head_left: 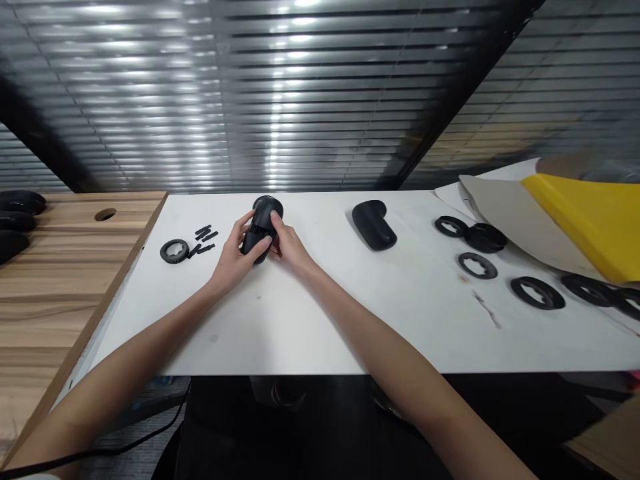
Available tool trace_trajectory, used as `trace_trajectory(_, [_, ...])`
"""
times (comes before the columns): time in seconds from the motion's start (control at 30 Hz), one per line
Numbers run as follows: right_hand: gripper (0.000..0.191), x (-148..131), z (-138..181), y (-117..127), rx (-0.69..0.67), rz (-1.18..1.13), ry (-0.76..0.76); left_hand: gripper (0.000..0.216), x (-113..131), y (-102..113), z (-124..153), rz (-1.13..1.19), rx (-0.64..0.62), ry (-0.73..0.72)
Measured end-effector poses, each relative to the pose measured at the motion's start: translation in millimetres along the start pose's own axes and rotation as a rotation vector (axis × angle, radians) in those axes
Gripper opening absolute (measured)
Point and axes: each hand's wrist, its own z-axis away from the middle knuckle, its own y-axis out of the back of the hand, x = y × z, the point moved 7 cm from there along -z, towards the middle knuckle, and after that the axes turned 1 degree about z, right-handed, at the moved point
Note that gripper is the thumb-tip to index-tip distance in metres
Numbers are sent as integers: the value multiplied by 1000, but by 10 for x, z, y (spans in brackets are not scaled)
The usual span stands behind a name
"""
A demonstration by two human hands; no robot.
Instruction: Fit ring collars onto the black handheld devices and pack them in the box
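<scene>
Both my hands are closed around a black, rounded plastic piece [262, 220] above the white table. A dark gap runs across its middle, between an upper and a lower part. My left hand [236, 257] grips the lower part from the left, its thumb lying across the front. From the right, my right hand [290, 245] holds the upper part, thumb pressed on its face. Left of my hands lie a black ring [175, 251] and several short black strips [204, 233]. A black curved piece [374, 225] rests on the table to the right.
Several black rings [478, 265] lie on the white table [310, 327] at the right, near brown paper [520, 220] and a yellow sheet [585, 220]. On the left stands a wooden table [60, 287] with dark rounded objects [20, 201]. Blinds [320, 93] rise behind.
</scene>
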Motion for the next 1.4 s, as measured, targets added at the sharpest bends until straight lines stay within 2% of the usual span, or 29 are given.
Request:
trace_trajectory(0.13, [83, -14, 28, -46, -24, 35, 32, 72, 13, 50, -19, 16, 56, 23])
trace_trajectory(0.4, [76, 11, -3, 45, 33, -60, -109, 82, -28, -31, -36, 95, -66, 19])
trace_trajectory(0.57, [76, 10, 15, -4, 12, 9, -74, 90, -87, 13, -47, 121, 14, 115])
trace_trajectory(0.67, [77, 15, 28, -13, 18, 34, -74, 97, -104, 26, -55, 133, 7, 167])
trace_trajectory(0.83, [76, 5, 19, 12, 33, -25, -113, 101, -82, -6, -56, 132, -46, 150])
trace_trajectory(0.97, [78, -17, 33, 4, 49, 11, -113, 97, -90, -13, -51, 122, -31, 142])
trace_trajectory(1.13, [78, -39, 66, -60, 26, 45, -41, 96, -116, 10, -36, 89, 0, 173])
trace_trajectory(1.27, [78, -25, 77, -69, 19, 61, -21, 86, -111, 29, -20, 32, 20, 176])
trace_trajectory(1.4, [80, -14, 80, -46, 18, 98, -20, 79, -37, 38, -10, -65, 25, 105])
